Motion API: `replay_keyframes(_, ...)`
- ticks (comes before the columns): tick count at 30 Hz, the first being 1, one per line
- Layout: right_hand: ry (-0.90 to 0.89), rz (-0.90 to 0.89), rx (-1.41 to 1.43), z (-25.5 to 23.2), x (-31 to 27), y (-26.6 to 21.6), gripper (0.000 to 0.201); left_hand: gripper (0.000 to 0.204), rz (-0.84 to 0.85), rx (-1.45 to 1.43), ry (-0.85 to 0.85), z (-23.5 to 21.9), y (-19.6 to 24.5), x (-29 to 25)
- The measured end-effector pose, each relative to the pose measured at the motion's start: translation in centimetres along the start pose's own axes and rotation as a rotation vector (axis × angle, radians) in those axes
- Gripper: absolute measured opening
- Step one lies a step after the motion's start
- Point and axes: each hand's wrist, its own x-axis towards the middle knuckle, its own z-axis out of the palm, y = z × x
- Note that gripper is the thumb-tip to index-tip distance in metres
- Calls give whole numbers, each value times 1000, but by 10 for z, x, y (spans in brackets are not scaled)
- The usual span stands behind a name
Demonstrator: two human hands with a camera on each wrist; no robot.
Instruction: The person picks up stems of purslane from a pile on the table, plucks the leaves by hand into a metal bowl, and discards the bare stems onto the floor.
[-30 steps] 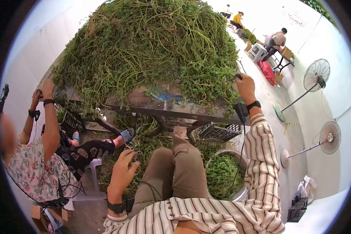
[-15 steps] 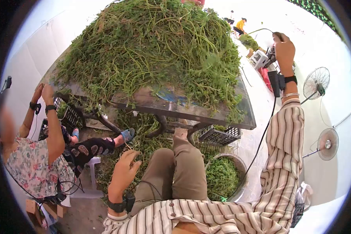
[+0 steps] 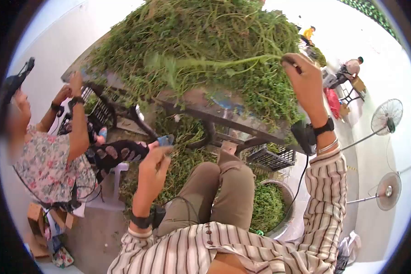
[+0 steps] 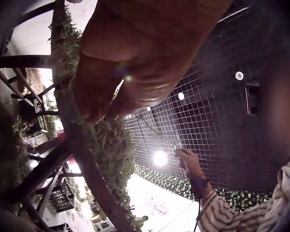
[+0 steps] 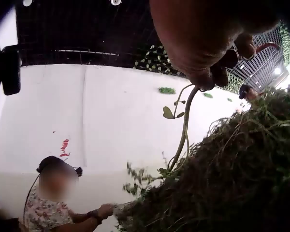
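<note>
A tall heap of green stems (image 3: 205,36) covers the table (image 3: 187,108). Over the heap's right side, my right hand (image 3: 306,82) pinches the end of one long leafy stem (image 3: 242,61), which stretches left and blurs toward its leaves. In the right wrist view that stem (image 5: 183,130) hangs from the fingertips of my hand (image 5: 217,43). My left hand (image 3: 151,176) is raised above my left thigh, its fingers bent toward the thumb. The left wrist view shows this hand (image 4: 135,53) near the table edge; whether anything thin lies between its fingertips cannot be told.
On the left sits a person in a floral shirt (image 3: 55,157), hands at the table edge. A round tub of greens (image 3: 283,228) stands right of my legs, and a black crate (image 3: 273,157) is under the table. Two fans (image 3: 388,191) stand at the right.
My right hand swung out to the right with a stem, then came back left over the heap, trailing it. My left hand rose slightly. The head view has shifted.
</note>
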Motion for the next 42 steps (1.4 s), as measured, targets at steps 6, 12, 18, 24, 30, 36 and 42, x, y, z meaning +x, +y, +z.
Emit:
replay_keyframes(6, -129, -195, 136, 74, -48, -42, 15, 20, 59, -93, 200, -5, 12, 17)
replay_keyframes(12, -184, -302, 222, 128, -92, -71, 16, 21, 35, -201, 155, 3, 15, 30)
replay_keyframes(18, -137, -282, 331, 139, -104, -85, 17, 21, 2, -97, 21, 10, 4, 33)
replay_keyframes(24, -6, 86, 524, 132, -124, -102, 24, 18, -88, -140, 79, 10, 4, 26)
replay_keyframes(30, -203, 382, 828, 141, -152, -114, 17, 17, -51, -168, 81, 13, 6, 22)
replay_keyframes(36, -206, 365, 844, 141, -159, -113, 11, 15, 18, -141, 34, 21, 7, 13)
replay_keyframes(42, -191, 283, 838, 148, -171, -115, 11, 13, -167, -431, -33, 24, 12, 8)
